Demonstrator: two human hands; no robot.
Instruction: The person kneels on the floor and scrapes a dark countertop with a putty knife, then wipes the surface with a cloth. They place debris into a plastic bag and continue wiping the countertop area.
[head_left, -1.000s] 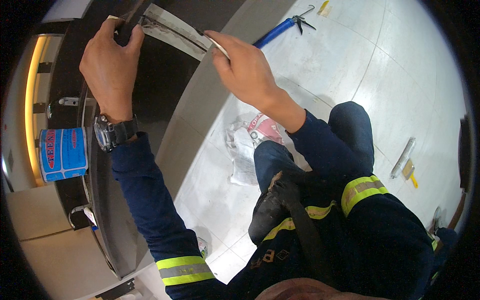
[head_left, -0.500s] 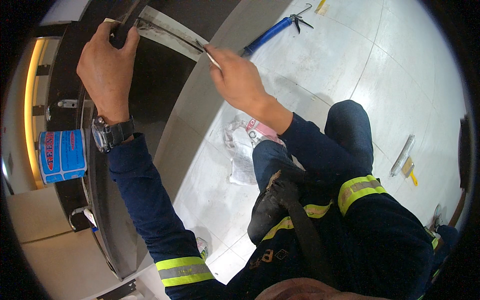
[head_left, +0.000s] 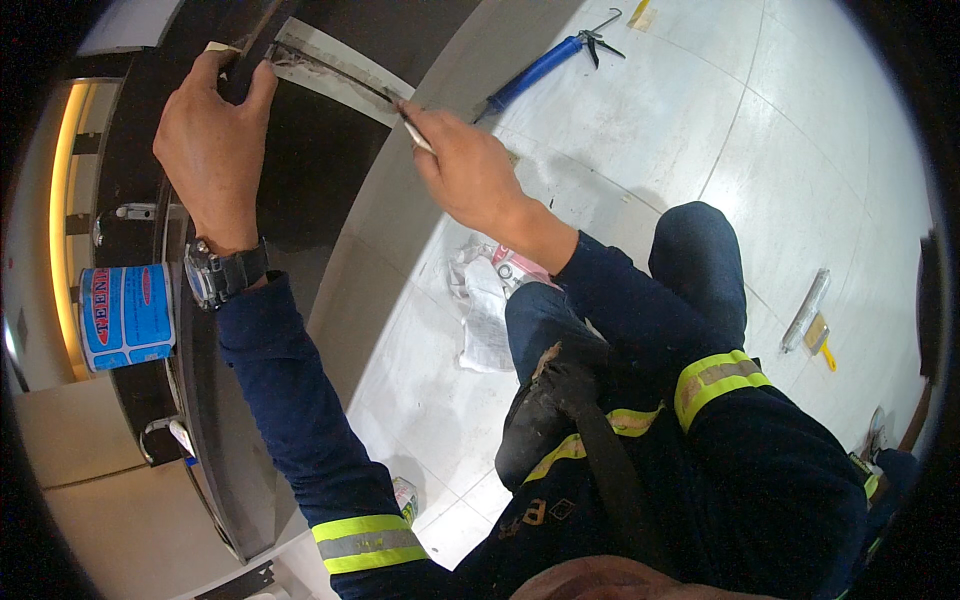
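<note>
My left hand point(head_left: 212, 160), a watch point(head_left: 210, 272) on its wrist, is closed round the edge of a dark strip point(head_left: 250, 50) at the upper left. My right hand point(head_left: 468, 165) pinches a slim tool with a pale handle point(head_left: 418, 138); its exact kind is unclear. The tool's dark tip meets the near end of a dark seam point(head_left: 345, 75). Pale bands point(head_left: 380, 108) smeared with grey run along both sides of that seam. Below them lies a dark panel point(head_left: 315, 150).
A blue tin point(head_left: 128, 318) stands by the left edge. On the white tiled floor lie a blue caulking gun point(head_left: 540, 78), a white bag point(head_left: 485, 325), a silvery tube point(head_left: 806, 310) and a yellow-handled scraper point(head_left: 820, 340). My bent knee point(head_left: 700, 250) is close on the right.
My right hand has shifted slightly left and down with the slim tool, whose angle has changed a little. My left hand stays on the dark strip.
</note>
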